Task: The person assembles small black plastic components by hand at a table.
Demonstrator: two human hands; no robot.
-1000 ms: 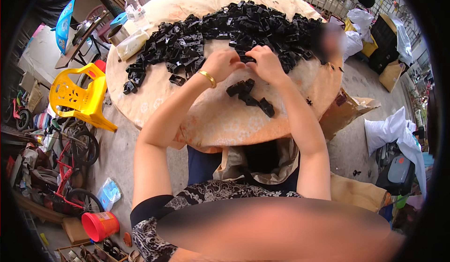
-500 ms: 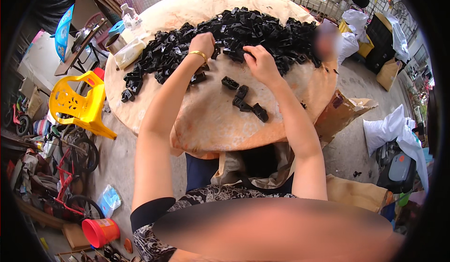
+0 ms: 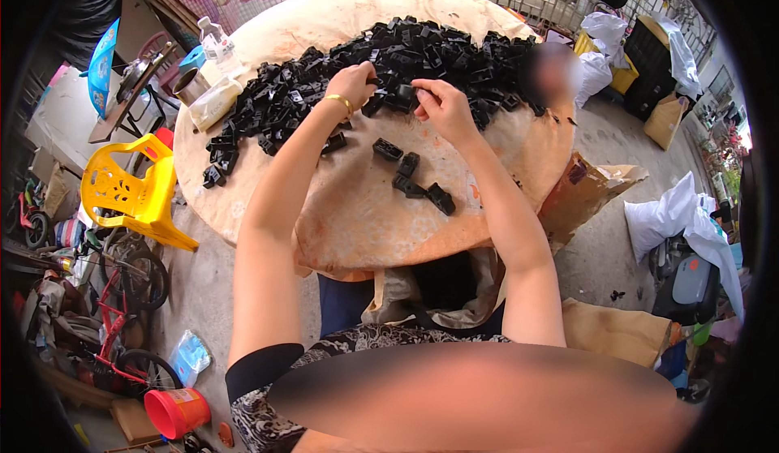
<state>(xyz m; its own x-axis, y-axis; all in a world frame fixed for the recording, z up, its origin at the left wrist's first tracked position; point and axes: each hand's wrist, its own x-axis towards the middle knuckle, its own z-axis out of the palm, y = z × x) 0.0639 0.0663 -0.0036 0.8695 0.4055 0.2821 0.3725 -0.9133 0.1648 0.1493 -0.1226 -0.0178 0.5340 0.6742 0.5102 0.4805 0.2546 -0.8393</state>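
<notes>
A broad pile of small black plastic parts (image 3: 438, 51) covers the far half of a round table with a pale, patterned cloth (image 3: 349, 226). My left hand (image 3: 355, 85), with a gold bangle at the wrist, is closed at the pile's near edge; what its fingers hold is hidden. To its right, my right hand (image 3: 446, 111) pinches a black plastic part (image 3: 406, 92) between thumb and fingers, facing the left hand. Several loose black parts (image 3: 408, 184) lie nearer me on the cloth, between my forearms.
A plastic bottle (image 3: 217, 41), a metal cup (image 3: 191, 86) and a cream-coloured bag (image 3: 215, 104) stand at the table's left edge. A yellow chair (image 3: 134, 185) is beside it. Cardboard (image 3: 584, 197) leans at the right, and an open bag (image 3: 389, 295) sits below the near edge.
My right hand has drawn a black part up from the pile's edge and turned toward my left hand. My left hand stays closed near the same spot. The whole view has shifted slightly.
</notes>
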